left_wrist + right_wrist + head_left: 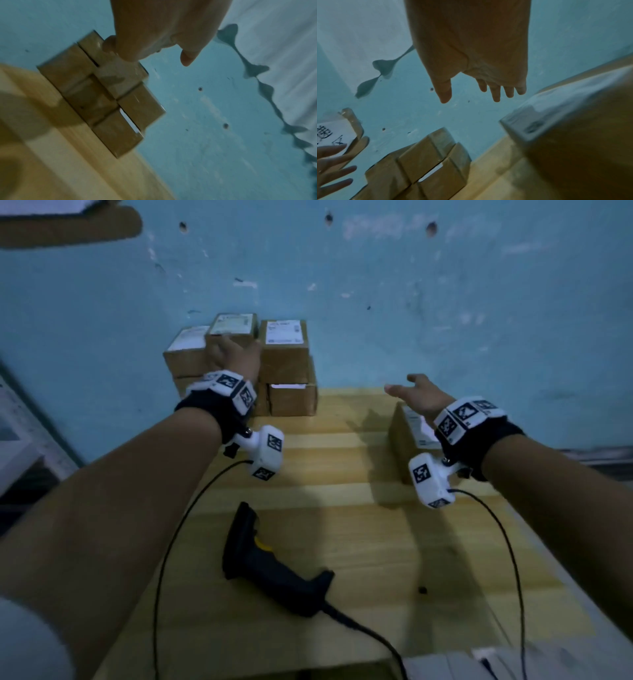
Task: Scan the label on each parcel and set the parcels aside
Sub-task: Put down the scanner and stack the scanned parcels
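Note:
Several brown cardboard parcels (284,350) with white labels are stacked at the back of the wooden table (342,508), against the blue wall. My left hand (233,354) is at the top middle parcel (233,325) of the stack (102,101). Its fingers are spread in the right wrist view (332,169), and I cannot tell whether they grip. My right hand (414,395) hovers open, fingers straight (494,93), above a single labelled parcel (404,440) on the table's right side (573,135). A black barcode scanner (270,559) lies on the table between my arms, held by neither hand.
The scanner's black cable (370,635) runs off the front edge. Thin cables hang from both wrist cameras over the table. A pale object (513,662) sits at the front right corner. A cardboard piece with paper (68,227) is on the wall at upper left.

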Demonstrator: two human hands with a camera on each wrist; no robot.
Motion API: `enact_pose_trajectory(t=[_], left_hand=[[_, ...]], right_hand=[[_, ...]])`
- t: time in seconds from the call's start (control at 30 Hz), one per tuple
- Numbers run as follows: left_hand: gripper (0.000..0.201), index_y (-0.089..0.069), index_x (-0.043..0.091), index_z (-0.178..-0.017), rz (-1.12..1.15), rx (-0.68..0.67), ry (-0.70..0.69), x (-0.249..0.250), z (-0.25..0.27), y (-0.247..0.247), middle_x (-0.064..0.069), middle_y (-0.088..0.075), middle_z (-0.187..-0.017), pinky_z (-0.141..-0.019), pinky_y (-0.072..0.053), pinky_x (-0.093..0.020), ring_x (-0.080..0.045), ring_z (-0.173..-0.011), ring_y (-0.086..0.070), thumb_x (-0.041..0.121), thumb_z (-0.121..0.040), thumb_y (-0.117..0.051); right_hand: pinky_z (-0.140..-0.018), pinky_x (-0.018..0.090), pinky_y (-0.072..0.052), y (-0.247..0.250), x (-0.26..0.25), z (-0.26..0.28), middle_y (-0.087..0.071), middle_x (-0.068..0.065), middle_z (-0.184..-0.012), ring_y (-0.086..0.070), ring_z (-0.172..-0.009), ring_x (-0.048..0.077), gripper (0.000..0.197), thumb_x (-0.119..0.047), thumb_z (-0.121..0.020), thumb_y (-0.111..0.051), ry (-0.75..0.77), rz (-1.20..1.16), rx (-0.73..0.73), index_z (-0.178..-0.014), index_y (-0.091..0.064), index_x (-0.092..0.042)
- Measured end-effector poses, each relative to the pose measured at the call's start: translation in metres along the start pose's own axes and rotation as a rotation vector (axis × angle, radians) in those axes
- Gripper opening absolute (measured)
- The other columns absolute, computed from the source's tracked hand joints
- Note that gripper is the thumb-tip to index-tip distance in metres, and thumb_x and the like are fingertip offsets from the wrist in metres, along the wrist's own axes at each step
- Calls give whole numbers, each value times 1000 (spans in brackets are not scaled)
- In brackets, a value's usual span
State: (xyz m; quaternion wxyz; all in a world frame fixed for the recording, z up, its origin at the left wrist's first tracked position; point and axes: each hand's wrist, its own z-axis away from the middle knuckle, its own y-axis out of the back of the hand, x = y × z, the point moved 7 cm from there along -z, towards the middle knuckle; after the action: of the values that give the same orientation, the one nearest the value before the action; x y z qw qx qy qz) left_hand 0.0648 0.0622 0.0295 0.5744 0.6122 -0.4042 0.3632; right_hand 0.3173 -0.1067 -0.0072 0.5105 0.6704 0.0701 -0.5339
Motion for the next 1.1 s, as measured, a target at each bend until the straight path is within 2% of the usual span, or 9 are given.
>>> enact_pose_trajectory(t=[0.13, 0.27, 0.43, 0.6, 0.7, 0.77, 0.87, 0.93, 1.1], left_hand=[[63, -17, 12, -147, 13, -218, -32, 21, 58, -69, -14, -14, -153, -112, -21, -34, -30, -141, -20, 34, -95, -45], [64, -14, 10, -149, 9, -468, 3, 18, 107, -133, -14, -13, -156, -114, -22, -37, -30, -143, -18, 37, -97, -41], [62, -18, 6, -148, -77, -655, 62, 11, 144, -180, -16, -23, -154, -114, -25, -34, -31, -139, -29, 39, -98, -35], [47, -31, 5, -144, -58, -809, 46, 13, 174, -207, -13, -34, -150, -107, -30, -31, -29, -136, -36, 26, -102, -32], [46, -40, 9, -140, 5, -858, 98, 8, 182, -214, -10, -46, -143, -108, -35, -38, -29, -130, -46, 32, -100, -37], [43, -46, 8, -135, 70, -858, 127, 4, 177, -217, -12, -54, -136, -108, -39, -44, -31, -124, -52, 30, -99, -41], [40, -47, 11, -133, 122, -852, 130, 1, 170, -217, -10, -56, -133, -107, -39, -48, -30, -122, -53, 30, -97, -44], [40, -46, 9, -135, 94, -831, 61, 17, 174, -200, -12, -55, -134, -106, -40, -44, -32, -122, -53, 23, -97, -45], [43, -46, 5, -134, 8, -735, -114, 49, 163, -153, -15, -52, -136, -104, -43, -42, -33, -123, -52, 6, -92, -53]], right_hand=[[-109, 34, -29, 38, 46, 25, -29, 18, -153, -35, -138, 31, 70, -29, -93, -56, -87, -31, 64, -147, -21, -1], [-112, 38, -30, 56, 89, 36, -31, 21, -150, -37, -136, 33, 72, -26, -91, -58, -177, -87, 73, -146, -21, 2], [-110, 37, -30, 61, 118, 35, -29, 18, -152, -34, -138, 32, 70, -31, -93, -54, -218, -162, 69, -147, -20, -2], [-112, 44, -33, 45, 125, 36, -36, 18, -149, -40, -134, 34, 65, -31, -94, -53, -215, -307, -12, -146, -25, -4], [-106, 51, -40, 29, 138, 21, -54, 24, -133, -54, -121, 37, 47, -19, -91, -57, -131, -301, -42, -132, -47, 2], [-103, 52, -42, 25, 138, 18, -58, 24, -128, -55, -119, 38, 43, -15, -89, -60, -73, -294, -46, -128, -51, 3], [-105, 48, -42, 32, 108, 43, -58, 22, -128, -55, -119, 35, 41, -1, -87, -61, -15, -327, -64, -126, -52, 3], [-106, 46, -41, 35, 87, 54, -56, 23, -130, -54, -120, 34, 44, 5, -85, -60, 23, -347, -83, -128, -51, 4], [-103, 48, -44, 37, 44, 67, -54, 23, -133, -55, -116, 33, 56, 4, -82, -64, 66, -382, -79, -133, -41, 2]])
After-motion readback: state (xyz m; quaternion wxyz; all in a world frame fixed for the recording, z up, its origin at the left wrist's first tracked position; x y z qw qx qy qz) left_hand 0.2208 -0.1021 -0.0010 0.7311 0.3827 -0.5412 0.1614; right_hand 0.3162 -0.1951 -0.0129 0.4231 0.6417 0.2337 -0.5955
